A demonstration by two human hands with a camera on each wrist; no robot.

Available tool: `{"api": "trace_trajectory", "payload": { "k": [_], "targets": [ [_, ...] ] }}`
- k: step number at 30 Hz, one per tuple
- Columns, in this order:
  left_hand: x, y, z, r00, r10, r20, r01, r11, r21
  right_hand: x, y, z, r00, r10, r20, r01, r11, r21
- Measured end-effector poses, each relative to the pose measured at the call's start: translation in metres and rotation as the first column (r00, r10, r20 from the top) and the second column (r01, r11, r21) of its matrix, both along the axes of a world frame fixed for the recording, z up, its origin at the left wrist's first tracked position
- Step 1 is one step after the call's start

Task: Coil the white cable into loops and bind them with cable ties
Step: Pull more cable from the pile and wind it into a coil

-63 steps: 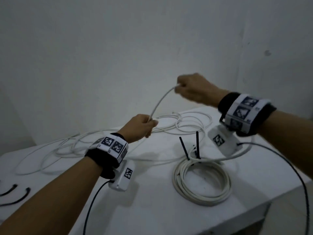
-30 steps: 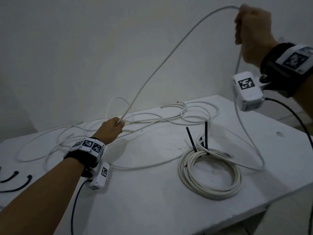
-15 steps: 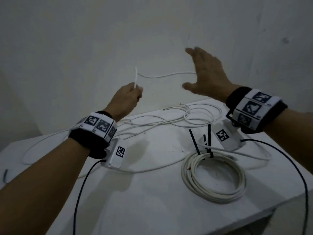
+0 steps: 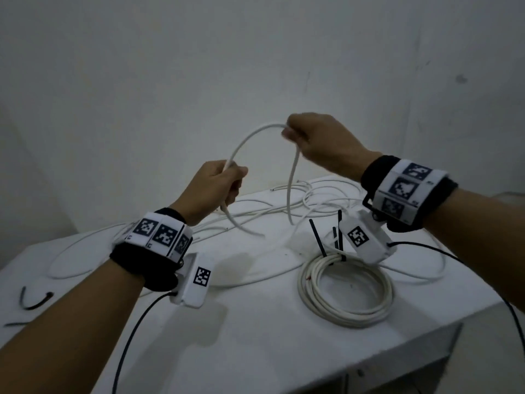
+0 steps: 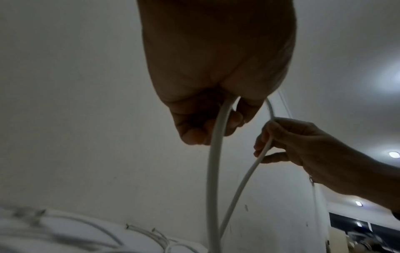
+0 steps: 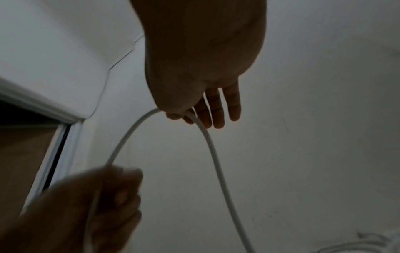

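Observation:
A white cable (image 4: 250, 137) arches in the air between my two hands above the table. My left hand (image 4: 216, 184) grips it in a fist, and the cable (image 5: 214, 154) runs down out of that fist. My right hand (image 4: 312, 137) pinches the top of the arch between thumb and forefinger, other fingers straighter (image 6: 218, 109). From there the cable (image 6: 216, 162) hangs down to the table. More loose white cable (image 4: 312, 200) lies tangled at the back of the table.
A finished white coil (image 4: 345, 291) bound with black cable ties (image 4: 318, 237) lies on the white table (image 4: 255, 336) at the right, under my right wrist. Spare black ties (image 4: 34, 301) lie at the far left. The table's front edge runs close on the right.
Half a second ago my right hand was open beside the cable; now it pinches it. Both hands have come lower and closer, forming a small arch.

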State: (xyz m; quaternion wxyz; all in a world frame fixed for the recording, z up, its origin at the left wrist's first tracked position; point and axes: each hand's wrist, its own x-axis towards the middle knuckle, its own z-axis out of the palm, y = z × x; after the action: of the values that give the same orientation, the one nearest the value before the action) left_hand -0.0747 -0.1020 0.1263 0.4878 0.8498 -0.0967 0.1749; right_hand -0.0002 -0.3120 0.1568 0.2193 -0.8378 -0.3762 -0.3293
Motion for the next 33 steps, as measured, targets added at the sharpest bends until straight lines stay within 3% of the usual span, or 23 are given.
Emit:
{"api": "trace_trajectory", "payload": {
  "k": [3,6,9,12,14,16,18,20,21,22,24,26,28,30,33],
  "targets": [
    [-0.010,0.003,-0.012,1.000,0.005,-0.014,-0.007,0.996,-0.089,-0.005,-0.012,0.005,0.975,0.066,-0.212,0.000,0.955,0.297],
    [-0.021,-0.004,-0.017,0.998,-0.042,-0.037,0.033,0.976,-0.215,-0.011,-0.013,0.003,0.932,0.141,-0.334,0.038,0.878,0.478],
    [-0.034,-0.018,-0.010,0.991,-0.131,-0.004,0.113,0.868,-0.484,-0.018,-0.004,-0.005,0.864,0.255,-0.433,0.070,0.792,0.606],
    [-0.043,-0.032,0.010,0.978,-0.191,0.087,0.194,0.666,-0.720,-0.022,0.014,-0.028,0.770,0.232,-0.594,0.111,0.868,0.483],
    [-0.046,-0.038,0.023,0.969,-0.203,0.143,0.238,0.595,-0.768,-0.023,0.027,-0.050,0.687,0.214,-0.694,0.136,0.900,0.413],
    [-0.048,-0.040,0.034,0.963,-0.194,0.189,0.267,0.571,-0.777,-0.028,0.037,-0.073,0.561,0.220,-0.798,0.121,0.932,0.342],
    [-0.047,-0.037,0.040,0.965,-0.147,0.215,0.260,0.589,-0.765,-0.039,0.045,-0.092,0.423,0.183,-0.887,0.009,0.978,0.206],
    [-0.045,-0.031,0.042,0.970,-0.084,0.228,0.231,0.616,-0.753,-0.048,0.052,-0.109,0.363,0.139,-0.921,-0.097,0.989,0.111],
    [-0.044,-0.027,0.042,0.972,-0.054,0.228,0.211,0.625,-0.752,-0.051,0.055,-0.115,0.391,0.093,-0.916,-0.120,0.992,0.050],
    [-0.043,-0.022,0.041,0.974,-0.022,0.225,0.188,0.633,-0.751,-0.053,0.057,-0.120,0.487,0.015,-0.873,-0.133,0.990,-0.057],
    [-0.041,-0.013,0.038,0.982,0.037,0.188,0.111,0.687,-0.718,-0.055,0.057,-0.127,0.774,-0.158,-0.613,-0.101,0.925,-0.366],
    [-0.037,-0.006,0.027,0.989,0.108,0.102,-0.028,0.809,-0.587,-0.063,0.056,-0.124,0.933,-0.160,-0.321,-0.047,0.833,-0.551],
    [-0.032,-0.004,0.009,0.986,0.165,0.011,-0.149,0.914,-0.377,-0.072,0.056,-0.110,0.983,-0.067,-0.169,-0.047,0.803,-0.594],
    [-0.028,-0.005,-0.009,0.984,0.171,-0.054,-0.178,0.965,-0.193,-0.079,0.057,-0.089,0.996,0.015,-0.089,-0.064,0.811,-0.582],
    [-0.027,-0.009,-0.028,0.985,0.105,-0.138,-0.119,0.988,-0.094,-0.083,0.059,-0.059,0.982,0.106,-0.158,-0.170,0.858,-0.485]
  ]
}}
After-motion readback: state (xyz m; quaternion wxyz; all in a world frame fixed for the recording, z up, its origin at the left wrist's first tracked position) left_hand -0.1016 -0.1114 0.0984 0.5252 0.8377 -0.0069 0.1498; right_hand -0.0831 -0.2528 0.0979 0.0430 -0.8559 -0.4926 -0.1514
